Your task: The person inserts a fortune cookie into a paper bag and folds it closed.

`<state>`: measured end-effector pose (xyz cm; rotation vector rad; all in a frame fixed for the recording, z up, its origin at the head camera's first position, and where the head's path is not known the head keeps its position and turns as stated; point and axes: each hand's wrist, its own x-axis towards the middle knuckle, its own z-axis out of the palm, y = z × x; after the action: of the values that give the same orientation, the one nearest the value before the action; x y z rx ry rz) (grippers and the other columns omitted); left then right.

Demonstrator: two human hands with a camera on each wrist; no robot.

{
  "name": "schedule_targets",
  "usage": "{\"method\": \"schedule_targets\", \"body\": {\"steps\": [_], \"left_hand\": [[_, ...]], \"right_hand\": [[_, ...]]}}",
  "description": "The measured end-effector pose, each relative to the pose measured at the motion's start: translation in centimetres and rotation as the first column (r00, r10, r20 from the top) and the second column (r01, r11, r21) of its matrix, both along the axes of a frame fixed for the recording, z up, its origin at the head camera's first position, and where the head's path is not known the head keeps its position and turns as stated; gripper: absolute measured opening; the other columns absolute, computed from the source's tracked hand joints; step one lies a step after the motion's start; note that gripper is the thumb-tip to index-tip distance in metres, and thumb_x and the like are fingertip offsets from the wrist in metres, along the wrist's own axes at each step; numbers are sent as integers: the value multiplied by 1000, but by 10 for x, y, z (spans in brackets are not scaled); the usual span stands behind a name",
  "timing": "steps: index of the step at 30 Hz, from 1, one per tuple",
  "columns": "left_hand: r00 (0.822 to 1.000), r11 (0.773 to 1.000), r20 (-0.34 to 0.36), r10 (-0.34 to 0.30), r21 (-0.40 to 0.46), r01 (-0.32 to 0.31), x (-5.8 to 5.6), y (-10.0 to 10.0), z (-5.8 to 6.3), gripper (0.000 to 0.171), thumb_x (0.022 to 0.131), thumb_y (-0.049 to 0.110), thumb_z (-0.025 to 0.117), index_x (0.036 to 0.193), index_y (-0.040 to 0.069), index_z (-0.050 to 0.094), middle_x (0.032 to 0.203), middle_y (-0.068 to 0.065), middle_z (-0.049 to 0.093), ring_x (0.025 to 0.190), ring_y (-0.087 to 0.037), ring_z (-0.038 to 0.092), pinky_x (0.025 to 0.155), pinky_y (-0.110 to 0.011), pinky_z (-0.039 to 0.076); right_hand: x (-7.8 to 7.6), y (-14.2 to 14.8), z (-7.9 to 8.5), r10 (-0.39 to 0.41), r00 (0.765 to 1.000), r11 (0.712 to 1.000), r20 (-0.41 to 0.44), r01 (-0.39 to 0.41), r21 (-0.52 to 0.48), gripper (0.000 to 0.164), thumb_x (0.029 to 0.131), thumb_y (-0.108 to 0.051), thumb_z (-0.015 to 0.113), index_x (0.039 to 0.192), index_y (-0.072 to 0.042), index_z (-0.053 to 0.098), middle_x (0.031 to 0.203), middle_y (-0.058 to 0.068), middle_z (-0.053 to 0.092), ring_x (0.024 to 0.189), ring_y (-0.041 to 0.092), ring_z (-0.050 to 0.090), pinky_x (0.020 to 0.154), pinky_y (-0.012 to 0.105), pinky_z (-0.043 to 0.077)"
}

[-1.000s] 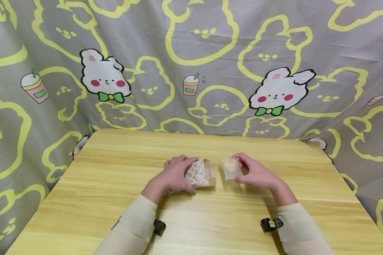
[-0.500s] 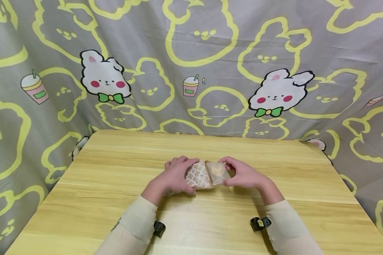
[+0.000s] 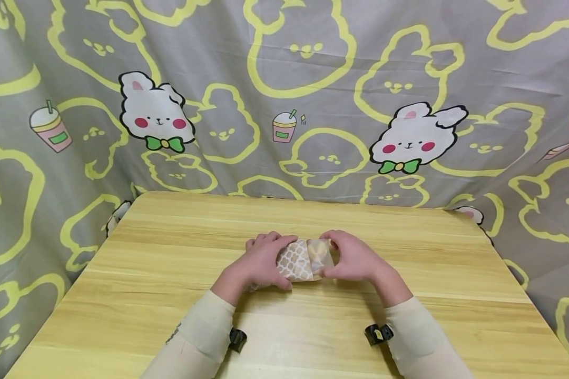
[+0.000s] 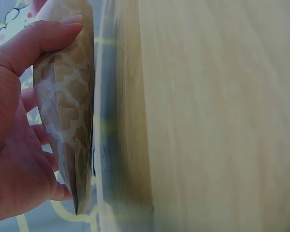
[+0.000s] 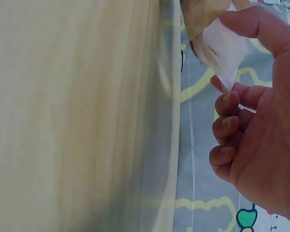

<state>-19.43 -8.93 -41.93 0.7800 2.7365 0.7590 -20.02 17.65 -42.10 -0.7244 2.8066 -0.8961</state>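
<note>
My left hand (image 3: 256, 263) grips a small brown paper bag (image 3: 295, 260) with a white lattice pattern, its mouth toward the right. In the left wrist view the thumb presses on the side of the patterned bag (image 4: 67, 101), which tapers to a folded end. My right hand (image 3: 357, 259) holds a translucent sachet (image 3: 319, 253) with a round, pale yellow thing inside. The sachet's left part is hidden within the bag's mouth. From the right wrist, a corner of the sachet (image 5: 222, 48), with small dark print, shows between thumb and fingers.
The light wood table (image 3: 284, 326) spreads around both hands. Behind and beside it hangs a grey curtain (image 3: 322, 105) with yellow cartoon outlines and white bunnies. A black wrist camera (image 3: 237, 339) is strapped to the left forearm, another black camera (image 3: 378, 334) to the right.
My right hand has moved left with the sachet, from beside the bag to partway inside its mouth. The left hand stays nearly still on the bag.
</note>
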Motion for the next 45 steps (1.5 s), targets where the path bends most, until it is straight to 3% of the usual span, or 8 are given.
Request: {"method": "schedule_targets", "body": {"steps": [5, 9, 14, 17, 24, 38, 45], "left_hand": [[1000, 1000, -3, 8, -7, -8, 0, 0, 0, 108, 57, 41, 92, 153, 26, 43, 132, -3, 49, 119, -29, 41, 98, -53, 26], [1000, 1000, -1, 9, -3, -9, 1, -1, 0, 109, 57, 40, 92, 153, 26, 43, 133, -3, 49, 121, -30, 41, 98, -53, 26], [1000, 1000, 3, 9, 7, -9, 0, -1, 0, 108, 58, 40, 91, 153, 26, 42, 133, -3, 48, 122, -30, 40, 100, -54, 25], [1000, 1000, 5, 11, 9, -11, -1, -2, -1, 108, 59, 40, 91, 154, 25, 41, 134, -3, 48, 123, -30, 40, 101, -55, 25], [1000, 1000, -2, 4, 5, -4, 0, -1, 0, 108, 57, 41, 92, 153, 26, 43, 131, -2, 49, 121, -29, 41, 100, -53, 25], [1000, 1000, -14, 4, -19, -4, -1, 2, 0, 109, 57, 41, 92, 153, 27, 42, 130, -1, 49, 119, -27, 41, 99, -52, 26], [1000, 1000, -15, 1, -17, -1, -1, 3, 0, 109, 57, 41, 92, 153, 26, 42, 130, -1, 49, 118, -27, 41, 98, -51, 25]], "right_hand": [[2, -2, -1, 5, 997, 998, 74, 0, -67, 80, 68, -51, 88, 133, -15, 57, 112, 1, 58, 100, 20, 52, 88, 40, 44], [2, 5, -5, 13, 994, 987, 106, 4, -161, 85, 71, -51, 88, 139, -13, 54, 98, 12, 51, 88, 25, 47, 76, 38, 39], [4, 22, -8, -14, 997, 967, 81, 34, -251, 54, 83, -30, 83, 127, -8, 60, 90, 23, 47, 77, 33, 44, 68, 34, 36], [5, 29, -9, 1, 996, 968, 86, 20, -249, 36, 86, -20, 79, 116, -6, 64, 87, 22, 47, 75, 30, 44, 68, 34, 36], [4, 24, -10, 96, 991, 968, 93, -71, -241, 32, 85, -21, 81, 113, -16, 66, 84, 15, 48, 74, 28, 46, 67, 32, 37], [1, 0, -10, 92, 990, 966, 105, -63, -253, 20, 88, -27, 79, 102, -16, 69, 81, 19, 48, 72, 22, 46, 67, 31, 38], [1, -12, -9, 102, 988, 959, 113, -67, -277, 14, 88, -16, 77, 99, -12, 71, 78, 14, 48, 71, 19, 45, 65, 30, 38]]}}
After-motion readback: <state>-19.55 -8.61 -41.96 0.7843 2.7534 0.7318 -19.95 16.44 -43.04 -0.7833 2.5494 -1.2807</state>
